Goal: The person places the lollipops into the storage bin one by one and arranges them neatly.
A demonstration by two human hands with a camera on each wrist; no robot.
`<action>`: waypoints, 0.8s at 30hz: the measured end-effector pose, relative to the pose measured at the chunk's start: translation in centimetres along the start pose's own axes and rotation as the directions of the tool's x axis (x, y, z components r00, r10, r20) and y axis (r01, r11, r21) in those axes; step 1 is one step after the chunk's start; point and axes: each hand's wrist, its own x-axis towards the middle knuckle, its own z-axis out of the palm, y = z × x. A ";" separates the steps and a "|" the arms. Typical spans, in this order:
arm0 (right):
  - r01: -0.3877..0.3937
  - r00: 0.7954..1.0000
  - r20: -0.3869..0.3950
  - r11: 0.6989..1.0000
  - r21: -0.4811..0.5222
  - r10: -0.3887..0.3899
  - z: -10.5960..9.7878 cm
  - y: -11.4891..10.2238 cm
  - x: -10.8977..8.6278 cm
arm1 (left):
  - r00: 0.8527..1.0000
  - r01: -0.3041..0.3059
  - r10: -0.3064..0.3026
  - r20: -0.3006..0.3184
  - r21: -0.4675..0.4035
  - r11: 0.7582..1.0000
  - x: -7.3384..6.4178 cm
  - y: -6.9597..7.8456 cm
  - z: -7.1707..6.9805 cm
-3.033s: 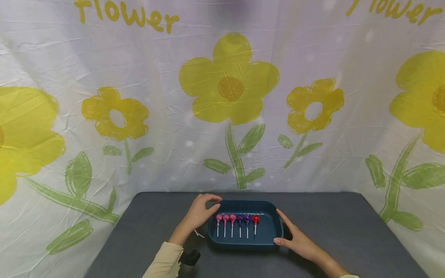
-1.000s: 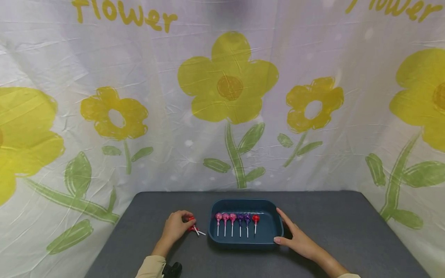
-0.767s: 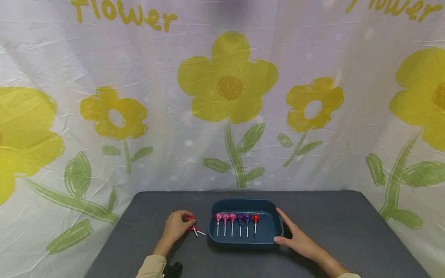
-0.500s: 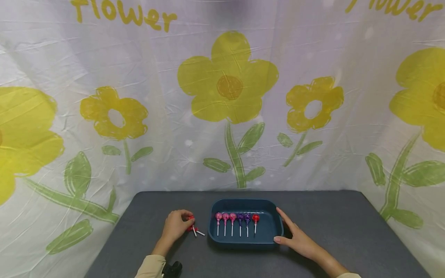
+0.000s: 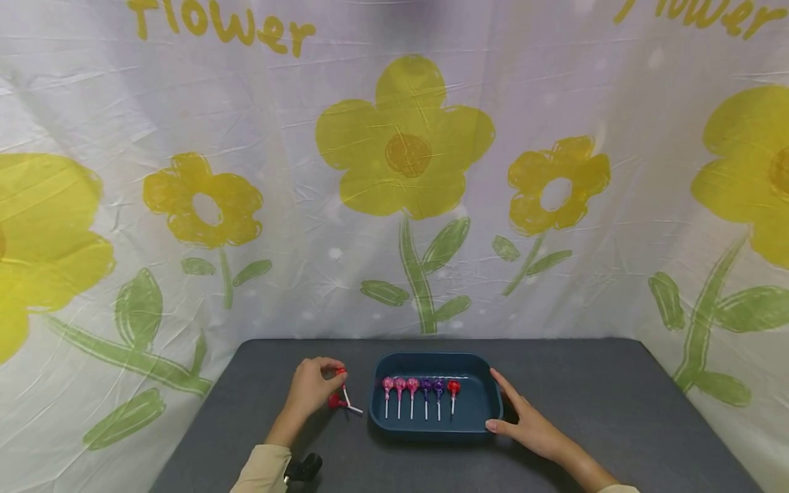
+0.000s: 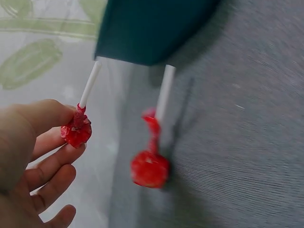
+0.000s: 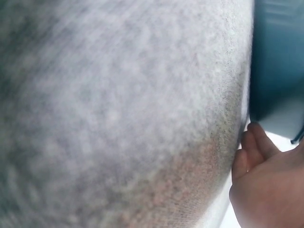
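Observation:
My left hand (image 5: 310, 389) pinches a red-wrapped lollipop (image 6: 77, 129) between thumb and fingers, its white stick pointing away toward the tray. Below it, a second red lollipop (image 5: 335, 401) lies on the table left of the tray; the left wrist view shows it close beside the hand. The dark blue tray (image 5: 477, 411) holds a row of lollipops: three pink ones (image 5: 399, 385), two purple ones (image 5: 426, 386) and a red one (image 5: 453, 389), sticks toward me. At the tray's right end, my right hand (image 5: 531, 426) rests with fingers stretched along the side and thumb at the near corner.
The grey table (image 5: 585, 383) reaches back to a white curtain (image 5: 296, 287) printed with yellow flowers. A black wrist device (image 5: 305, 468) sits on the left wrist below the beige sleeve.
My left hand has gone from the tray's left rim to the loose red lollipops, pinched one and raised it off the table. The right hand and tray stay put.

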 end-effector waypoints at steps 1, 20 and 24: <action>-0.002 1.000 0.000 1.000 0.001 0.002 0.0 0.0 0.0 | 1.000 0.000 0.000 -0.001 -0.001 1.000 0.1 0.3 -0.2; -0.008 1.000 0.011 1.000 0.013 0.008 0.0 -0.3 -0.1 | 0.996 -0.088 0.088 -0.004 -0.047 0.995 1.3 4.3 0.5; -0.010 1.000 0.010 1.000 0.010 0.010 0.0 -0.2 0.0 | 0.994 -0.106 0.107 0.007 -0.064 0.992 1.5 5.6 1.0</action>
